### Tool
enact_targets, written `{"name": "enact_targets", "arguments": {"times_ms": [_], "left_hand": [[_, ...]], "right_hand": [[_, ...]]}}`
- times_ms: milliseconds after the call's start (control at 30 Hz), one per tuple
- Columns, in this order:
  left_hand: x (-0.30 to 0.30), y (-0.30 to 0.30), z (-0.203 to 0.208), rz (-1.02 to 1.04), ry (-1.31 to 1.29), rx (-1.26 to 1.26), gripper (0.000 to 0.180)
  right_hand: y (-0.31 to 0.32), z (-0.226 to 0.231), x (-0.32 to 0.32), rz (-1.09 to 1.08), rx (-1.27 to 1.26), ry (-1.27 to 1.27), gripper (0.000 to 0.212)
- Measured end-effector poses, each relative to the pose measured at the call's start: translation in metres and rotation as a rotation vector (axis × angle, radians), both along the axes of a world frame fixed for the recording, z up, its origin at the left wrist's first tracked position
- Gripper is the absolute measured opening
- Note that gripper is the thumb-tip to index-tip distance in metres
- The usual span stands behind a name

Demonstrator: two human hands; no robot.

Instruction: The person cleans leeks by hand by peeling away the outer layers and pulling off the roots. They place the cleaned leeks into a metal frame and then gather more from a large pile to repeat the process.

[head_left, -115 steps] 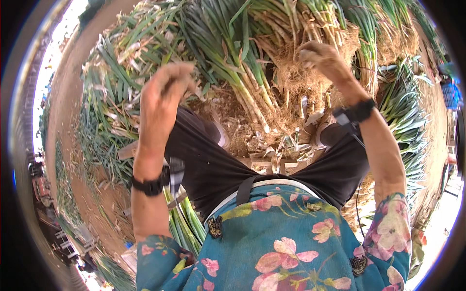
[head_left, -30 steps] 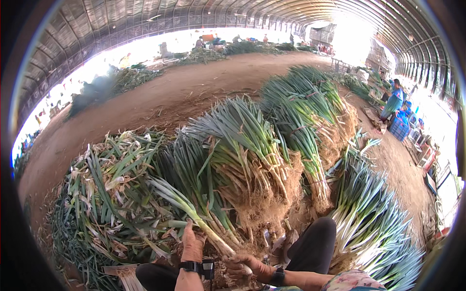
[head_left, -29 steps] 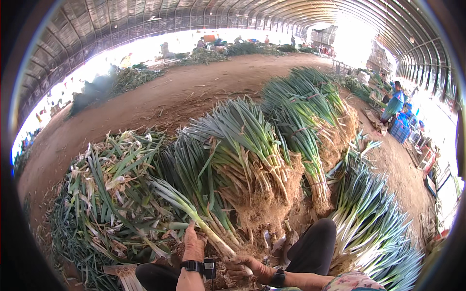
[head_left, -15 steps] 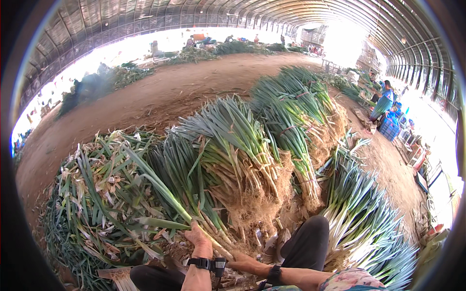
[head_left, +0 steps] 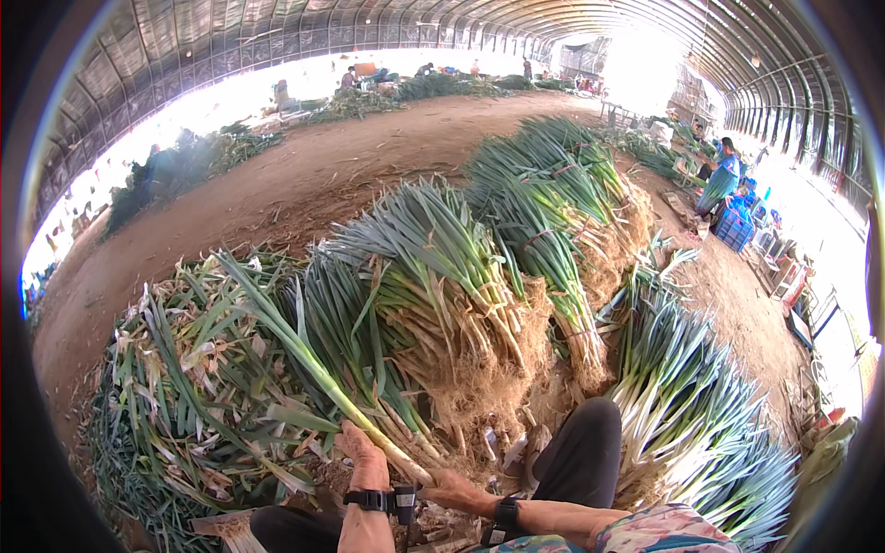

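Note:
A long green onion [head_left: 318, 369] slants across in front of me, leaves to the upper left, pale root end toward my knee. My left hand [head_left: 361, 449] is closed about its lower stalk, and a loose flat leaf [head_left: 302, 418] sticks out leftward beside the thumb. At the root end my right hand [head_left: 456, 490] is closed on the stalk, fingers partly hidden. Just beyond lie untrimmed green onions [head_left: 336, 318] and a large bundle [head_left: 452, 304] with brown, stringy roots. To the right of my knee, a pile of cleaner white-stalked green onions [head_left: 682, 415] spreads out.
Stripped leaves [head_left: 203, 369] form a broad heap at the left. More tied bundles [head_left: 562, 203] stack behind. The dirt floor [head_left: 313, 166] stretches under an arched roof. A person in blue [head_left: 724, 175] sits near a blue crate [head_left: 735, 229] at the far right.
The view has shifted slightly. The green onion and both hands now appear a little higher and farther left, with the hold on the stalk unchanged.

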State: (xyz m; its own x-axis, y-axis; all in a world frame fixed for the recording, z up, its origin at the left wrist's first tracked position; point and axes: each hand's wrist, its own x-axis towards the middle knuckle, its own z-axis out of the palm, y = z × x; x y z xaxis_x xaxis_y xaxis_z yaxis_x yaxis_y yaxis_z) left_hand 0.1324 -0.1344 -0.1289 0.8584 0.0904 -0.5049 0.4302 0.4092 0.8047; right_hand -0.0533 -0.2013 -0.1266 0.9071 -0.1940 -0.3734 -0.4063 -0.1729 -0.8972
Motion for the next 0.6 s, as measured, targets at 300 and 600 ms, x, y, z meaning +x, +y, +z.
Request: {"name": "enact_targets", "arguments": {"times_ms": [300, 600], "left_hand": [[0.015, 0.042, -0.037, -0.383, 0.158, -0.144, 0.03], [-0.016, 0.081, -0.109, -1.137, 0.255, 0.316, 0.017]], "right_hand": [[0.003, 0.025, 0.004, 0.048, 0.326, -0.01, 0.024], [-0.026, 0.043, 0.029, -0.056, 0.616, -0.062, 0.014]]}}
